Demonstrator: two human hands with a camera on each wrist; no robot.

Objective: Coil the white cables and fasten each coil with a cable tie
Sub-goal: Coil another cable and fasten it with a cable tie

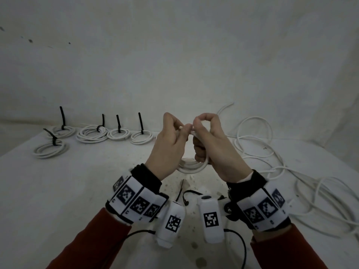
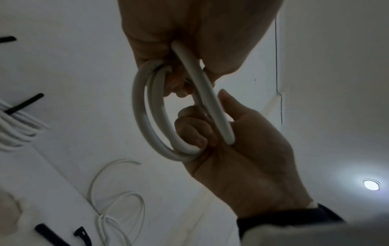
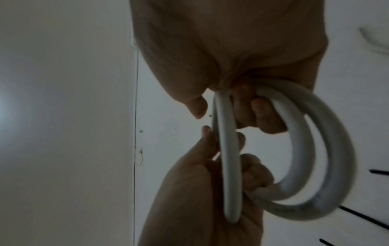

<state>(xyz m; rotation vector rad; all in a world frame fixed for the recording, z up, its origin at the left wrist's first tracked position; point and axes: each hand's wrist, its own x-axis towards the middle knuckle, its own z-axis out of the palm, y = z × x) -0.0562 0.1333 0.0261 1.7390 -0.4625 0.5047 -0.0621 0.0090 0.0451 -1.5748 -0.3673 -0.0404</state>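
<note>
where five tied coils [image 1: 91, 133] line it, a stained white table [image 1: 81, 191]

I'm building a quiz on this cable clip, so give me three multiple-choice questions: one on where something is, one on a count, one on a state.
1. Where do the loose white cables lie on the table?
A. the person's right
B. the person's left
C. under the wrists

2. How many tied coils lie at the far left?
A. three
B. five
C. seven

3. What state is the held coil in?
A. tied, lying on the table
B. uncoiled
C. gripped by both hands, no tie on it

Answers:
1 A, they sprawl on the right side.
2 B, five coils there carry black ties.
3 C, the left hand and right hand grip it; no tie shows on it.
</note>
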